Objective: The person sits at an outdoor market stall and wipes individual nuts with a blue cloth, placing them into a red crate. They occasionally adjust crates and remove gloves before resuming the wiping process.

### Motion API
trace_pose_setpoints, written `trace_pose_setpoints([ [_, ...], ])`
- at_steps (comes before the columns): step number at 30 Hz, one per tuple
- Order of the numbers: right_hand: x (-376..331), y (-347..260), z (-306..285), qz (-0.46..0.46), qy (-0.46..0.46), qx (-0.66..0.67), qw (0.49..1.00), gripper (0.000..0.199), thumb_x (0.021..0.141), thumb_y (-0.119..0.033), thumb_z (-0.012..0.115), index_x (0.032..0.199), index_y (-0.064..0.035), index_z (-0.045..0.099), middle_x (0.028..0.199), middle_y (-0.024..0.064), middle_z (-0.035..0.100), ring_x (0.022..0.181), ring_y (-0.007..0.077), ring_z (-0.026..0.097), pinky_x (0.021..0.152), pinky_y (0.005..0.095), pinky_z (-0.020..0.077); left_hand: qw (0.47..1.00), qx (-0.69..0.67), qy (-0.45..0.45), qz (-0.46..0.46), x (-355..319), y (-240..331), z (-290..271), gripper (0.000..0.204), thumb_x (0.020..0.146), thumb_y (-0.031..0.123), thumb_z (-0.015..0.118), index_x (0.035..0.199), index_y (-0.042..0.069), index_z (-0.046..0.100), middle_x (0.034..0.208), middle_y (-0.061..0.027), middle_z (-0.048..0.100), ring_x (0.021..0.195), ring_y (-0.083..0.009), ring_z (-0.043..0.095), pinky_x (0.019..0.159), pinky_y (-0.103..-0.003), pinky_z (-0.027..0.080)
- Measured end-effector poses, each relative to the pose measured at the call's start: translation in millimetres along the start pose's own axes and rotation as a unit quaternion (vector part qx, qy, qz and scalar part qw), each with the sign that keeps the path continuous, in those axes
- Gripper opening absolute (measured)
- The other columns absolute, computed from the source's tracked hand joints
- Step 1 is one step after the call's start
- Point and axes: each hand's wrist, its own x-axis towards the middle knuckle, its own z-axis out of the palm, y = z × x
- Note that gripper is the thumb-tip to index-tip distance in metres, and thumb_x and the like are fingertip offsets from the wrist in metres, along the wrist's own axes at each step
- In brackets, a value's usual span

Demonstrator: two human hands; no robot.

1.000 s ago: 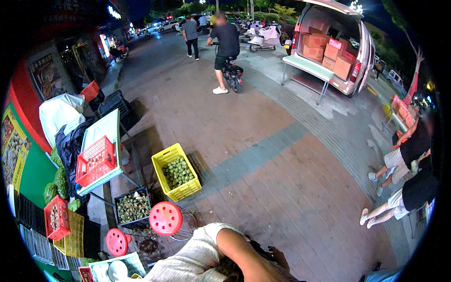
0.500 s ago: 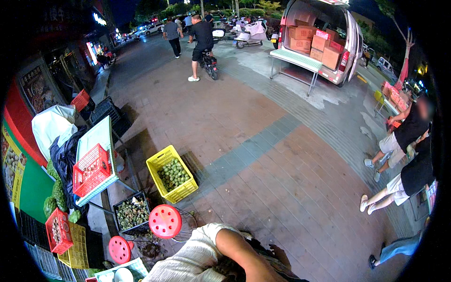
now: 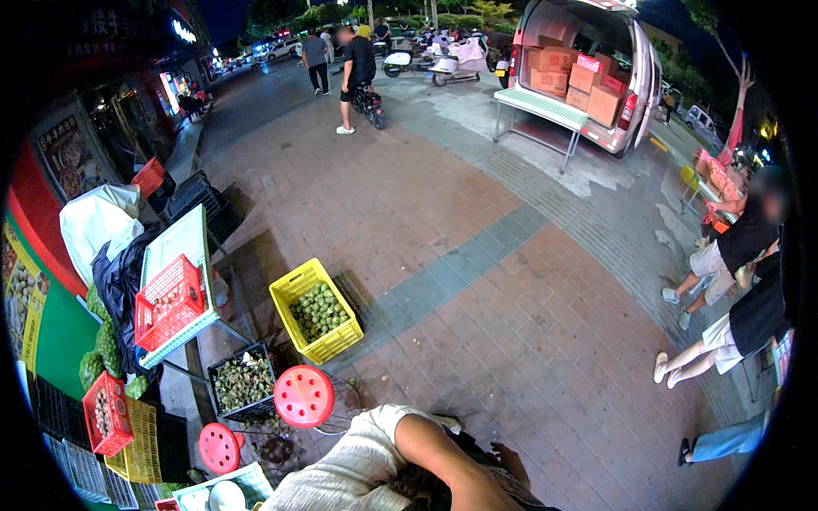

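view shifted down-left; yellow crate [image 3: 317, 312] beside open paving [image 3: 511, 324].

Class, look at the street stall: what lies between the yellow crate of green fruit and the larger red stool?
In the head view, only bare brick paving separates the yellow crate from the larger red stool.

Yellow crate [image 3: 317, 309] of green fruit [image 3: 317, 310]; beside it, black crate [image 3: 243, 381] and red stool [image 3: 303, 396] with white dots. Left of yellow crate, red basket [image 3: 169, 301] on pale green-white table [image 3: 175, 247]. Beyond, white van [image 3: 588, 68] with brown and red boxes [image 3: 573, 75]. Reddish-brown brick paving [image 3: 511, 298] crossed by grey band.
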Motion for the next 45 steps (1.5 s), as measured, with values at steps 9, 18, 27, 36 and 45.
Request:
trace_pose_setpoints([
  [9, 0.2, 6.7, 2.2, -0.004, -0.007, -0.002, 1.000, 0.047, 0.086, -0.016, 0.065, 0.128, -0.0028, 0.048, 0.114, 0.0190, 0.063, 0.100, 0.0291, 0.064, 0.083, 0.0367, 0.0529, 1.000, -0.004, 0.005, 0.008, -2.6, -1.8, 1.3, 0.035, 0.096, 0.030, 0.049, 0.098, -0.004, 0.050, 0.097, -0.0255, 0.049, 0.091, -0.0423, 0.048, 0.077, -0.051, 0.037],
  [18, 0.0, -18.7, -3.0, 0.013, -0.023, 0.005, 1.000, 0.053, 0.084, -0.013, 0.065, 0.132, -0.0035, 0.045, 0.115, 0.0202, 0.062, 0.101, 0.0302, 0.064, 0.083, 0.0368, 0.0527, 1.000, -0.003, 0.009, -0.004, 0.6, 4.0, 6.6, 0.033, 0.096, 0.030, 0.049, 0.094, -0.003, 0.051, 0.093, -0.0249, 0.049, 0.087, -0.0424, 0.048, 0.074, -0.051, 0.037],
  [27, -5.8, -12.8, 25.1, -0.025, 0.002, -0.028, 0.999, 0.046, 0.087, -0.016, 0.062, 0.128, -0.0032, 0.048, 0.114, 0.0184, 0.063, 0.102, 0.0326, 0.062, 0.085, 0.0390, 0.0514, 0.999, -0.030, 0.001, -0.010, -9.5, 14.0, 9.3, 0.033, 0.096, 0.029, 0.050, 0.091, -0.003, 0.051, 0.089, -0.0243, 0.050, 0.083, -0.0425, 0.049, 0.071, -0.052, 0.037],
  [36, -23.1, -27.8, 50.7, 0.007, 0.043, -0.012, 0.999, 0.044, 0.087, -0.015, 0.062, 0.128, -0.0039, 0.049, 0.115, 0.0175, 0.062, 0.103, 0.0325, 0.061, 0.087, 0.0397, 0.0504, 0.998, -0.066, -0.023, -0.003, -18.7, 25.2, 9.2, 0.032, 0.095, 0.029, 0.050, 0.087, -0.002, 0.051, 0.084, -0.0237, 0.050, 0.079, -0.0427, 0.049, 0.068, -0.052, 0.037],
  [45, -23.1, -80.1, 63.2, 0.099, 0.025, 0.062, 0.993, 0.043, 0.088, -0.021, 0.060, 0.127, -0.0049, 0.049, 0.118, 0.0173, 0.061, 0.105, 0.0344, 0.060, 0.088, 0.0417, 0.0487, 0.994, -0.086, -0.055, 0.042, -70.5, 60.5, 16.5, 0.032, 0.095, 0.028, 0.050, 0.084, -0.002, 0.052, 0.080, -0.0231, 0.050, 0.076, -0.0428, 0.049, 0.065, -0.052, 0.037],
])
